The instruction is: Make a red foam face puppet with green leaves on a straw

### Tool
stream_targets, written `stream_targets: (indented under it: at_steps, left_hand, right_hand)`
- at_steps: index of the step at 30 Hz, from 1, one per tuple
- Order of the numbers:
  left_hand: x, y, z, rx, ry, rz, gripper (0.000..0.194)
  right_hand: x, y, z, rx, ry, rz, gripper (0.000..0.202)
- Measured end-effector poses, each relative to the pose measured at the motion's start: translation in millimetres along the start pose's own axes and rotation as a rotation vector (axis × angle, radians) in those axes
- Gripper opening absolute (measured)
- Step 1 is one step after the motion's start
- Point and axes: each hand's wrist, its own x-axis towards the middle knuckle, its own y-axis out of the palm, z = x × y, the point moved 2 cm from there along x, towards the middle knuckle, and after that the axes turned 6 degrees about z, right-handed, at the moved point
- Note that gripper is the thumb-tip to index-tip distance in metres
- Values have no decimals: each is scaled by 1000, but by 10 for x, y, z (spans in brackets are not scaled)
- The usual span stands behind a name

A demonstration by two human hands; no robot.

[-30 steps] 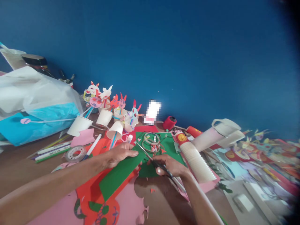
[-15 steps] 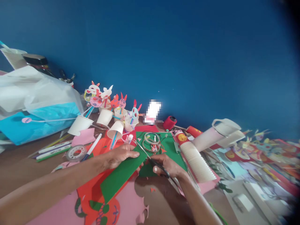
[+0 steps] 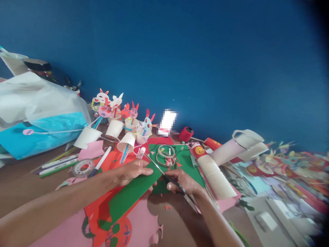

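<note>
My left hand (image 3: 133,172) is closed on a folded-looking strip of green paper (image 3: 133,195), with the thumb lying on top of it. The strip slants down toward me over red and pink sheets. In my right hand (image 3: 182,181) is a pair of scissors (image 3: 174,183) with dark handles, its blades pointing up and left. The blades lie across the far end of the green paper, near my left thumb. Whether the blades are fully closed I cannot make out. Beneath my hands lies a larger green sheet (image 3: 186,157) bearing rings of tape (image 3: 166,154).
Paper cups (image 3: 114,129) with cut-paper animal figures stand at the back left. A tape roll (image 3: 84,168) and markers (image 3: 59,164) lie left. Stacked cups (image 3: 218,180), a white jug (image 3: 231,147) and a red thread spool (image 3: 186,134) are right. Paper scraps (image 3: 167,208) dot the table.
The scissors and the green paper have shifted very slightly to the left. Both hands keep their hold, and everything else looks the same.
</note>
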Motion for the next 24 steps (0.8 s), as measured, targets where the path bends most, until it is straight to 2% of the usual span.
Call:
stream_targets:
  at_steps: [5,10,14,18,24]
  left_hand:
    - [-39,19,-62,13,21,35,22]
    - [-218,82,-288,65,114,61,21]
    - [-353,100,-462,98,208,7,19]
    - [-384,106,-529,96,279,-36,21]
    - [-329,113,-474,57,219,-47,16]
  right_hand:
    - [-18,-63,-3,-55,-4,1,53]
    - [-43,-72,69,-121,-22,0,56]
    - [-67,32,151,-261,43,83,53]
    - [-77,158,210,-507,89,143,48]
    - [-53,348,295,-780,54,176,41]
